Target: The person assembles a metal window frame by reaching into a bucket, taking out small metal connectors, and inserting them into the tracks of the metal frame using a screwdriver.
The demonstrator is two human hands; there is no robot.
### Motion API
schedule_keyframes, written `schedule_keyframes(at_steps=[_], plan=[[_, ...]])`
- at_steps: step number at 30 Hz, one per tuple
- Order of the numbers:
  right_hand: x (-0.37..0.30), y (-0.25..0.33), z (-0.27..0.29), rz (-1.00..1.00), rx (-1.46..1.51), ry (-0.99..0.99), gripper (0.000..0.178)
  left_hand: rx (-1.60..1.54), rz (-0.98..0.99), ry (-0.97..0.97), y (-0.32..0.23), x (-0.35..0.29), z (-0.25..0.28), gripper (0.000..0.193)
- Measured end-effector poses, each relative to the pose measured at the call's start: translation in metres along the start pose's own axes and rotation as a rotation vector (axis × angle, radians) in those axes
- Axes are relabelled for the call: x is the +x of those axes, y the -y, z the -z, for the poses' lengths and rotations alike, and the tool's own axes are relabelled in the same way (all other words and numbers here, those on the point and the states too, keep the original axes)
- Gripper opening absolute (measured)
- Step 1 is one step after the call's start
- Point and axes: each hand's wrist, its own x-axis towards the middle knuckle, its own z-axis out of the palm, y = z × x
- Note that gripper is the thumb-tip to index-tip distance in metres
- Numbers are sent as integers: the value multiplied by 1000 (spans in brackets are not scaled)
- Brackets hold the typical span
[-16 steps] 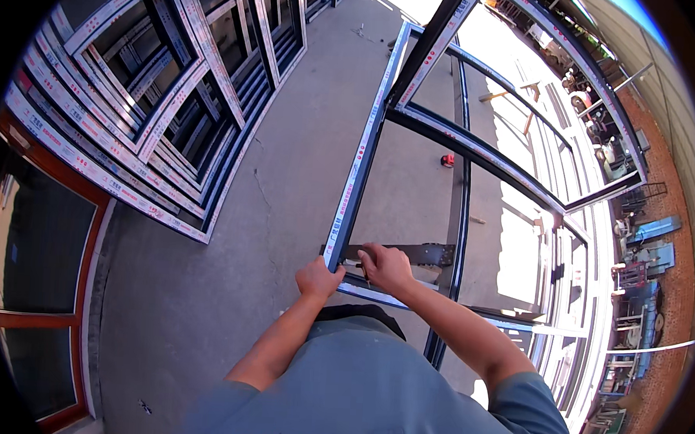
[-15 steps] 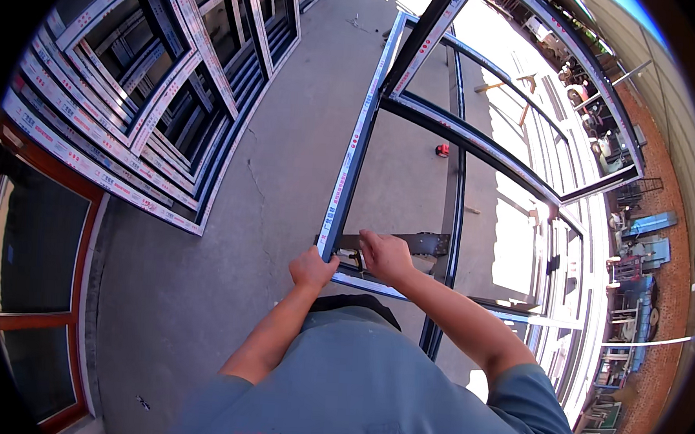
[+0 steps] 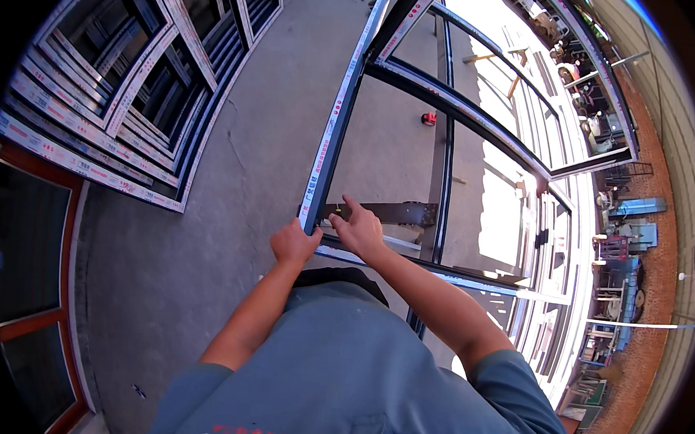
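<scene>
A dark metal window frame (image 3: 334, 149), with printed white protective film along its edge, stands in front of me. My left hand (image 3: 293, 242) is wrapped round its near left corner, thumb on the inner side. Just inside that corner is my right hand (image 3: 360, 230), its index finger stretched out and another finger pointing at the frame's inner face. I see nothing held in it. A tiny yellowish piece (image 3: 337, 209) shows by its fingertips, too small to name. Behind the right hand a dark flat bar (image 3: 403, 213) crosses beneath the frame.
Stacked film-covered frames (image 3: 149, 187) lean at the far left, above a brown-framed glass panel (image 3: 67, 242). A hinged sash (image 3: 590, 168) stands raised on the frame's far right. A small red object (image 3: 429, 119) is visible through the frame. Machines and blue metal items (image 3: 640, 206) line the right side.
The right hand has gone from closed fingers to an extended index finger and moved nearer the corner. The left hand keeps its grip. The whole view has shifted slightly.
</scene>
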Motion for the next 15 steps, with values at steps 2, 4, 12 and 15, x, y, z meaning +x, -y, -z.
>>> schedule_keyframes(at_steps=[2, 4, 12, 15], plan=[[7, -7, -1, -52, -19, 45, 70, 10, -2, 5, 2, 3, -2, 46], [5, -9, 8, 177, -173, 42, 65, 22, 3, -15, 5, 2, -4, 46], [12, -10, 55, 1136, -893, 131, 20, 11, 18, 28, -7, 2, 7, 46], [12, -6, 56, 1165, -870, 125, 21, 28, 8, 2, -5, 2, 7, 46]])
